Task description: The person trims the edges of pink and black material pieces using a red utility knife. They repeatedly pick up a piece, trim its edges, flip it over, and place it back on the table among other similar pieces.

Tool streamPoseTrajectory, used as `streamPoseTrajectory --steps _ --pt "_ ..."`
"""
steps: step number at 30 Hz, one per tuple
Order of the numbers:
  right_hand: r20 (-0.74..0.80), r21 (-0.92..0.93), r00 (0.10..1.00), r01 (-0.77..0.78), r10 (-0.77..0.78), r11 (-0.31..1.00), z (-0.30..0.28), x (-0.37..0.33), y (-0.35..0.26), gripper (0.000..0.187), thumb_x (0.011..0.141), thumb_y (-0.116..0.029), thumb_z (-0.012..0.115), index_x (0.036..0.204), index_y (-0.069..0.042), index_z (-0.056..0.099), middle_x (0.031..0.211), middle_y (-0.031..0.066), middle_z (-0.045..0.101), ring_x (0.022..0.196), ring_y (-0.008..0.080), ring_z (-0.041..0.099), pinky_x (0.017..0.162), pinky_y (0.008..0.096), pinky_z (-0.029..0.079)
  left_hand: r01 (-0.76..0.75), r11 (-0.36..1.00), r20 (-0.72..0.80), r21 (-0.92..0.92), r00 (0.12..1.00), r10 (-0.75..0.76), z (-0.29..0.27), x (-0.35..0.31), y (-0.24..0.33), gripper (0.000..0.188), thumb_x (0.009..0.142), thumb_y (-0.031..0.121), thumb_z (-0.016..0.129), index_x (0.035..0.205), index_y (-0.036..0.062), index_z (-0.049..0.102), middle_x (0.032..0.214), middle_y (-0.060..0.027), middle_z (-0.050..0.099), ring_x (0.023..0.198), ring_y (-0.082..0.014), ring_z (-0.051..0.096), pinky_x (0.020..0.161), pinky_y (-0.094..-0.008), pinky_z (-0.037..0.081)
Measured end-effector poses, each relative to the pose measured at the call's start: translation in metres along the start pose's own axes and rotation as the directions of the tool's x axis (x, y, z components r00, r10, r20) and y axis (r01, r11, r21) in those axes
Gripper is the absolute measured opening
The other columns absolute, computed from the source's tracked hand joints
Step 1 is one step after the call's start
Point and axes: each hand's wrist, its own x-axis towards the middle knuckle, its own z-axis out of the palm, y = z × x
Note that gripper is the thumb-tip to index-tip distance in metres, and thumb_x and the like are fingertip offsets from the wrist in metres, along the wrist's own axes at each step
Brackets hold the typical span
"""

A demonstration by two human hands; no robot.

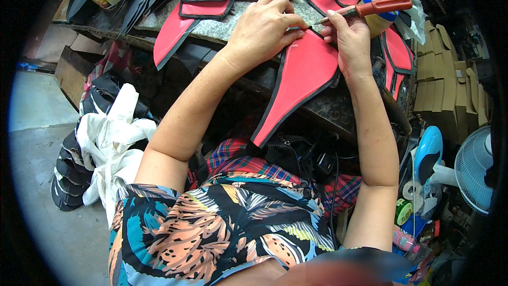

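Cluttered workshop; stone-topped bench across the upper frame, strewn with red and black cut pieces.

Item: red piece with black edging, long and tapered, lying on the bench at centre, narrow end overhanging toward 7 o'clock.

Left hand: pressed flat on the piece's wide end, fingers curled, gripping nothing.

Right hand: closed around an orange-handled tool, handle toward 2 o'clock, tip at the piece's top edge beside the left fingertips.

At 8 o'clock: white cloth over stacked black soles. At 4 o'clock: small fan.
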Motion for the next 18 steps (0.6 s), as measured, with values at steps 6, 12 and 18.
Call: streamPoseTrajectory --steps 6,12,18 --pt "-0.010 -0.116 1.000 -0.003 0.002 0.993 0.0028 0.0001 0.0014 0.012 0.097 -0.015 0.069 0.095 -0.007 0.060 0.084 0.0039 0.066 0.064 0.0086 0.063 0.054 0.0199 0.050 0.006 1.000 -0.006 0.003 1.000 -0.006 0.0004 0.0000 0.0004 0.021 0.083 0.032 0.076 0.099 0.0188 0.079 0.100 -0.0047 0.066 0.098 -0.0256 0.060 0.082 -0.0384 0.052" --pt "0.002 -0.085 1.000 0.029 -0.029 0.996 0.0020 -0.0002 0.0024 0.013 0.097 -0.015 0.069 0.096 -0.006 0.059 0.084 0.0041 0.065 0.063 0.0082 0.062 0.054 0.0194 0.049 0.011 1.000 -0.007 0.009 1.000 -0.011 0.0010 -0.0012 0.0003 0.022 0.083 0.033 0.076 0.100 0.0190 0.079 0.099 -0.0043 0.066 0.098 -0.0250 0.060 0.081 -0.0378 0.052" --pt "0.009 -0.200 0.999 0.038 -0.037 0.979 0.0039 0.0002 0.0023 0.014 0.097 -0.015 0.069 0.097 -0.005 0.059 0.083 0.0038 0.065 0.063 0.0076 0.063 0.054 0.0186 0.049 0.005 1.000 0.003 0.017 1.000 -0.005 0.0008 0.0000 0.0008 0.022 0.084 0.034 0.075 0.100 0.0193 0.079 0.100 -0.0038 0.066 0.098 -0.0248 0.060 0.082 -0.0383 0.052"
